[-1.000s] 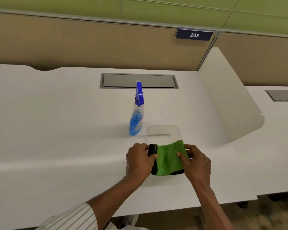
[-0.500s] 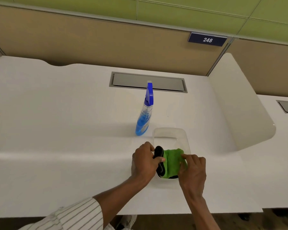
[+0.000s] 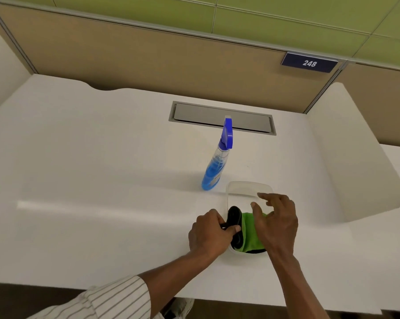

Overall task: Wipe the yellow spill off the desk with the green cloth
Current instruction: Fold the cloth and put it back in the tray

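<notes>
Left hand [image 3: 211, 236] is closed round the black edge of the green cloth [image 3: 249, 233], pinching it at the near-left rim of a clear plastic tub [image 3: 247, 187]. Right hand [image 3: 276, 223] hovers over the tub just to the right of the left one, fingers [image 3: 264, 196] spread and loose, gripping nothing that I can make out; its palm covers part of the cloth.

The cloth lies bunched inside the tub, green face up, with its dark border curled against the left wall. Nothing else shows in the tub; the far half, beyond the right hand's fingertips, looks empty.

As a judgement, the step in hand is fetching the cloth: it is not yet out of the tub and no wiping has begun. Next, the left hand's pinch needs to lift the cloth clear of the rim, while the right either steadies the light tub, which could otherwise drag along, or takes a fuller hold of the cloth.

A spray bottle [image 3: 217, 164] with blue liquid stands upright on the bench [image 3: 90, 180], beyond the left hand and just past the tub's far-left corner. A faint yellowish tinge on the bench to the left of the bottle's neck may be the spill, but it is too pale to be sure.
</notes>
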A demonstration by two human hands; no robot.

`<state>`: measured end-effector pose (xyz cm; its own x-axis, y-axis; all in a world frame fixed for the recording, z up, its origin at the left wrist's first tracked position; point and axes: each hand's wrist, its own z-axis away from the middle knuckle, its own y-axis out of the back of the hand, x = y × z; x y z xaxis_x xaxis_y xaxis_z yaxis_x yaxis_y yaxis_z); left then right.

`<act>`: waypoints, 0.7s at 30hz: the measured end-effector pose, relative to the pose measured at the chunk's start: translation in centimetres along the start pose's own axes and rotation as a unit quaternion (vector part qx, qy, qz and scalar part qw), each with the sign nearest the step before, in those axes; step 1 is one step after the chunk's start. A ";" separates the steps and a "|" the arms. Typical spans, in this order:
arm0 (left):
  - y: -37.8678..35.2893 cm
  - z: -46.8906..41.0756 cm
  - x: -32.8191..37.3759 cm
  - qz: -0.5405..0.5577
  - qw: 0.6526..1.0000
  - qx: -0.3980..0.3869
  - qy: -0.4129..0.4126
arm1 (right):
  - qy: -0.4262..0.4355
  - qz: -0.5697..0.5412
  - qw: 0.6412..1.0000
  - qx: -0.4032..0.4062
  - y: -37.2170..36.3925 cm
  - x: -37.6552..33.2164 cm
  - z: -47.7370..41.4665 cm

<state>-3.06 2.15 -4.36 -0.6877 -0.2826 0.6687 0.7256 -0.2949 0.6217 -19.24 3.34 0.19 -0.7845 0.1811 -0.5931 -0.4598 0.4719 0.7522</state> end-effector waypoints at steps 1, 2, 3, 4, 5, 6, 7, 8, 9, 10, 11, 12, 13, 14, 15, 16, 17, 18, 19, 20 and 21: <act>-0.1 0.0 -0.1 0.003 1.000 -0.008 0.003 | 0.009 -0.030 0.999 -0.014 -0.1 -1.0 -1.2; -0.1 0.0 -0.2 0.006 1.000 -0.015 0.005 | 0.014 -0.060 0.998 -0.032 -0.3 -2.0 -2.3; -0.2 0.0 -0.3 0.008 1.000 -0.020 0.007 | 0.015 -0.087 0.995 -0.050 -0.7 -2.9 -3.4; -0.2 -0.1 -0.4 0.008 1.000 -0.024 0.009 | 0.011 -0.105 0.992 -0.070 -1.2 -3.7 -4.4; -0.2 -0.1 -0.4 0.007 1.000 -0.025 0.010 | 0.005 -0.113 0.989 -0.090 -1.8 -4.4 -5.4; -0.2 -0.1 -0.6 0.004 1.000 -0.027 0.011 | 0.000 -0.115 0.987 -0.113 -2.5 -5.0 -6.3; -0.3 -0.2 -0.7 -0.001 1.000 -0.028 0.011 | -0.003 -0.115 0.984 -0.136 -3.1 -5.6 -7.1; -0.3 -0.2 -0.8 -0.006 1.000 -0.028 0.011 | -0.004 -0.117 0.981 -0.158 -3.8 -6.1 -7.7; -0.2 -0.2 -0.9 -0.010 0.999 -0.028 0.012 | -0.003 -0.121 0.977 -0.176 -4.3 -6.6 -8.1; -0.2 -0.3 -1.0 -0.013 0.999 -0.027 0.016 | -0.002 -0.124 0.974 -0.191 -4.8 -6.9 -8.4; -0.1 -0.4 -1.1 -0.015 0.999 -0.027 0.021 | -0.002 -0.124 0.972 -0.201 -5.3 -7.1 -8.6; -0.1 -0.6 -1.2 -0.017 0.999 -0.028 0.027 | -0.002 -0.120 0.971 -0.209 -5.7 -7.3 -8.8; -0.1 -0.6 -1.3 -0.018 0.999 -0.030 0.032 | -0.004 -0.116 0.970 -0.213 -6.0 -7.4 -8.8; -0.2 -0.6 -1.3 -0.018 0.999 -0.032 0.035 | -0.006 -0.114 0.970 -0.212 -6.3 -7.5 -8.9; -0.2 -0.6 -1.3 -0.018 0.999 -0.032 0.037 | -0.008 -0.115 0.971 -0.209 -6.6 -7.7 -8.9; -0.2 -0.6 -1.3 -0.018 0.999 -0.033 0.038 | -0.007 -0.115 0.972 -0.203 -6.8 -7.8 -9.1; -0.3 -0.7 -1.3 -0.020 0.999 -0.033 0.038 | -0.005 -0.112 0.975 -0.194 -7.0 -7.8 -9.2; -0.3 -0.7 -1.3 -0.021 0.998 -0.035 0.038 | -0.003 -0.107 0.977 -0.186 -7.1 -7.9 -9.4; -0.4 -0.7 -1.2 -0.022 0.998 -0.036 0.037 | -0.003 -0.106 0.978 -0.179 -7.2 -8.0 -9.5; -0.4 -0.7 -1.2 -0.021 0.998 -0.037 0.034 | -0.004 -0.108 0.979 -0.172 -7.2 -8.0 -9.6; -0.4 -0.7 -1.2 -0.020 0.999 -0.038 0.030 | -0.005 -0.113 0.979 -0.167 -7.2 -8.1 -9.7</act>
<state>-2.59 1.98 -5.68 -0.7184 -0.3227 0.6163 0.6949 -0.3747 0.6138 -13.63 -9.91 2.34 -0.6436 0.1146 -0.7567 -0.7329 0.1927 0.6525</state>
